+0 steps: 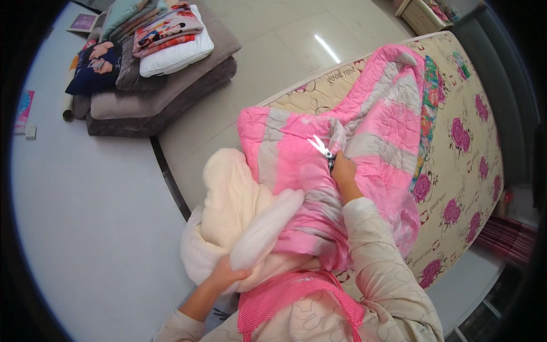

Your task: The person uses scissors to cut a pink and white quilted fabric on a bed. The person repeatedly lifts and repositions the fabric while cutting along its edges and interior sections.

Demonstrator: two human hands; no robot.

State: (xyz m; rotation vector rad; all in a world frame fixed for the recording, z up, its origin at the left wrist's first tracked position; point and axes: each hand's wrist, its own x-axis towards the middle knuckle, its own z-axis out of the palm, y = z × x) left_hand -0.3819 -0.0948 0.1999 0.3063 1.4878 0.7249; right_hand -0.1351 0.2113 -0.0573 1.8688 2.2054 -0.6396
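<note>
My right hand (344, 171) grips a pair of scissors (320, 147) with bright metal blades, parted and angled up and left over a pink-and-grey quilt (384, 124). Below and to the left, my left hand (228, 273) is closed on a thick white roll of fluffy fabric or batting (267, 228). A bulky cream-coloured soft bundle (230, 192) lies behind and around that roll, over the quilt's near left part. The quilt is rumpled, with its far end folded on the mattress. How much of the batting is inside the quilt cannot be told.
A flower-patterned mattress (453, 162) spreads to the right, with a colourful floral cloth (428, 102) beneath the quilt's edge. A grey sofa (166, 100) at the upper left bears folded blankets (171, 30) and a dark pillow (96, 66). A pale cabinet (421, 17) stands at the far right.
</note>
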